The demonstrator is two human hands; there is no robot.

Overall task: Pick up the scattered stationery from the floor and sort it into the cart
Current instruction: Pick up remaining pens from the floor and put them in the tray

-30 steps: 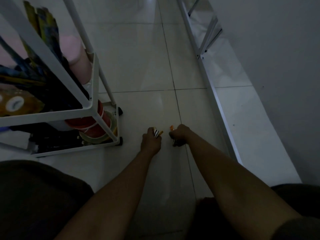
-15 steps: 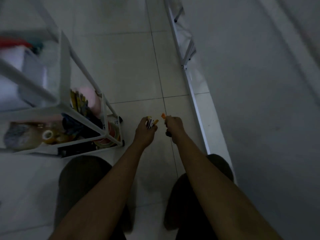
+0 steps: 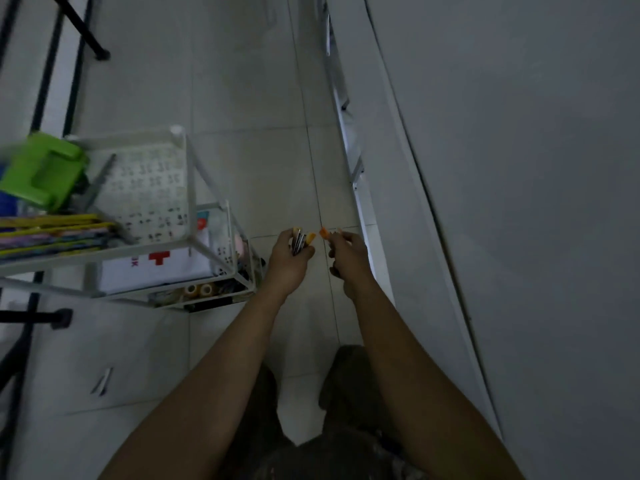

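The left hand point(image 3: 289, 258) grips upright pens point(image 3: 300, 241), tips away; the right hand point(image 3: 347, 252) pinches an orange-tipped pen point(image 3: 324, 232).

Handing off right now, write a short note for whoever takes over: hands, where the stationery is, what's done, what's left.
Left hand: grips a bundle of pens.
Right hand: pinches an orange-tipped pen.
Both hands are held above the floor, just right of the white cart.
Done: these pens are off the floor.
Left: place them in the cart, then collect the small item on the floor to the cart's near left; it is too dim to identify.
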